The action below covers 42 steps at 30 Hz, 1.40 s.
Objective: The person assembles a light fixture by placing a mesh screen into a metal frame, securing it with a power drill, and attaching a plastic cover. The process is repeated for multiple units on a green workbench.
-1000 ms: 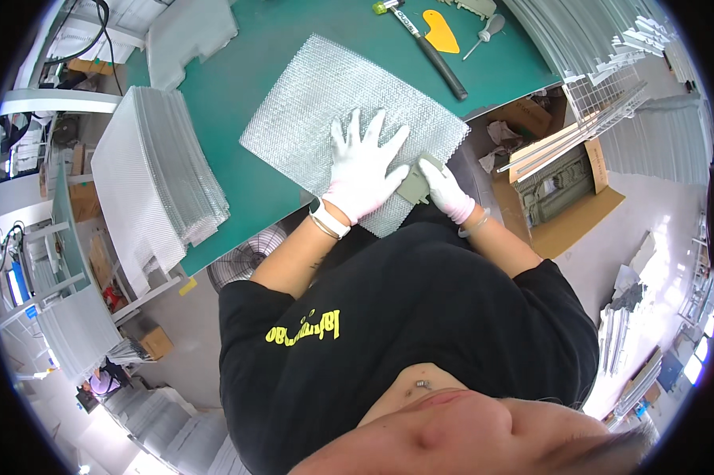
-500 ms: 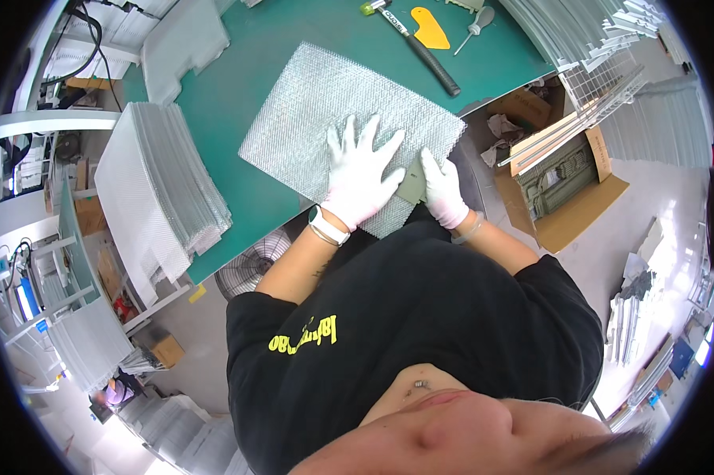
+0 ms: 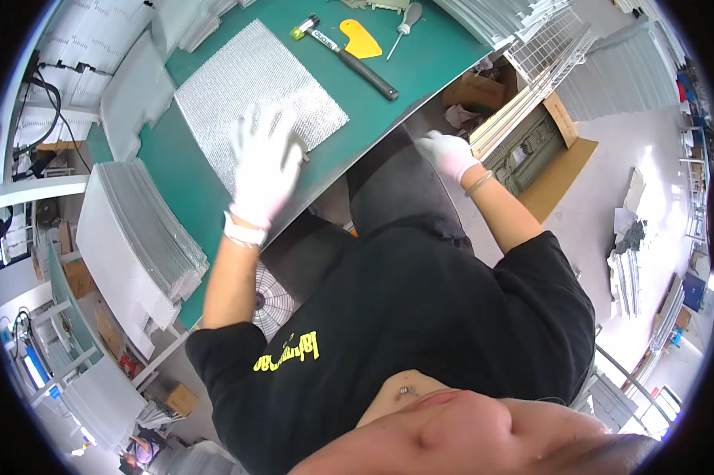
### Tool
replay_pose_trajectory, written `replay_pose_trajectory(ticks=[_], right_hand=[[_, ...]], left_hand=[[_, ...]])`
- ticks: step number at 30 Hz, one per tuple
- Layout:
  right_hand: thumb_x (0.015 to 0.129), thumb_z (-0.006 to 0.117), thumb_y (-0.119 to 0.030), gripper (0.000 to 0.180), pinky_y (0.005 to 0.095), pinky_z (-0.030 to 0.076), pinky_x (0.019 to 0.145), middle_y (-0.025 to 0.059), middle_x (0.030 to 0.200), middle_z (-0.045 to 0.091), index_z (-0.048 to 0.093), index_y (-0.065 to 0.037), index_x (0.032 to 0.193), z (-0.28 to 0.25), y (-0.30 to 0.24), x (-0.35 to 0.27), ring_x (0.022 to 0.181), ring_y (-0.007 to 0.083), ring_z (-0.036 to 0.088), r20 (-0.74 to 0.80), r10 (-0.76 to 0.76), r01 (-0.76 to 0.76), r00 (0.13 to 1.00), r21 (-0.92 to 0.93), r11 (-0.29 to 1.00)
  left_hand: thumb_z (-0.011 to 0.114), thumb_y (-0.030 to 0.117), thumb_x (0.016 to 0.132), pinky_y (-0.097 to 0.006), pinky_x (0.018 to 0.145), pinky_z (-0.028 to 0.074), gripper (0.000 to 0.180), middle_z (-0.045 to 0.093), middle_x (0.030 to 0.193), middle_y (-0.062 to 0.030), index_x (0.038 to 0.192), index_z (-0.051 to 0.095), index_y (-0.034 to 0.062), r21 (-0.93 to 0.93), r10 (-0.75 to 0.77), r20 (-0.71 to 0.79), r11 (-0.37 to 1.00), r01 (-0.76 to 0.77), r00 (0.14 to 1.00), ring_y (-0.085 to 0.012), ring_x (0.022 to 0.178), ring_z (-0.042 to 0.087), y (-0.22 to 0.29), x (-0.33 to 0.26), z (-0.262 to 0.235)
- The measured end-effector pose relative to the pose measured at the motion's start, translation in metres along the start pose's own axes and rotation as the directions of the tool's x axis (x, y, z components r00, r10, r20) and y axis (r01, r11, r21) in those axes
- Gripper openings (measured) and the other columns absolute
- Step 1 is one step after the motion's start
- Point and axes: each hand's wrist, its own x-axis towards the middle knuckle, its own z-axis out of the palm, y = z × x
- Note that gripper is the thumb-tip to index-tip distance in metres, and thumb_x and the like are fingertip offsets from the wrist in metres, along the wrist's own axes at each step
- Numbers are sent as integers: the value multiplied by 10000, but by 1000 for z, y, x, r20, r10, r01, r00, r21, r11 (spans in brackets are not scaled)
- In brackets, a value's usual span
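A silvery mesh-textured sheet lies flat on the green tabletop. My left hand, in a white glove, is over its near part with the fingers stretched out. By those fingers a small edge of a grey-green piece shows, mostly hidden by the hand. My right hand, also gloved, is off the table's edge, close to an open cardboard box. Its fingers are loosely bent and slightly blurred, and nothing shows in them. Flat grey-green pieces fill the box.
A hammer, a yellow scraper and a screwdriver lie at the table's far side. Stacked mesh sheets stand at the left. A wire rack is beyond the box, and a fan stands below the table.
My right hand has left the sheet and moved right toward the box. The sheet has shifted farther onto the table, with my left hand still over it. My view has turned somewhat.
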Motion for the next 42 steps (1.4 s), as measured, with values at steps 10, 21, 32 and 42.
replay_pose_trajectory(ticks=[10,21,32,42], right_hand=[[842,690,-251,204,425,547,794,66,1038,712,758,-119,982,-1,91,13,1018,274,687,349,164,73,923,-575,815],[859,682,-292,265,368,490,844,25,1078,731,762,-170,1080,31,97,22,1054,225,678,393,296,96,871,-726,681],[839,585,-121,131,402,530,734,100,839,666,687,-104,920,-184,42,-31,831,285,673,-204,-191,59,960,-519,853],[777,593,35,277,413,488,820,123,929,652,661,-56,1029,-260,28,-100,887,325,622,-624,-236,-17,745,-370,929]], left_hand=[[676,140,818,-452,1013,433,368,606,1274,-145,1172,626,53,-734,290,58,661,-156,955,-338,1183,566,93,-93,69],[646,198,897,-415,988,447,329,632,1248,-135,1195,634,61,-770,149,190,636,53,970,-321,1167,586,83,-116,90],[594,125,926,-362,995,470,278,664,1171,-152,1170,651,5,-838,36,334,470,279,942,-290,1120,627,88,-88,118],[603,140,927,-349,967,489,259,665,1135,-138,1142,654,5,-908,274,194,413,66,942,-275,1077,638,133,-13,122]])
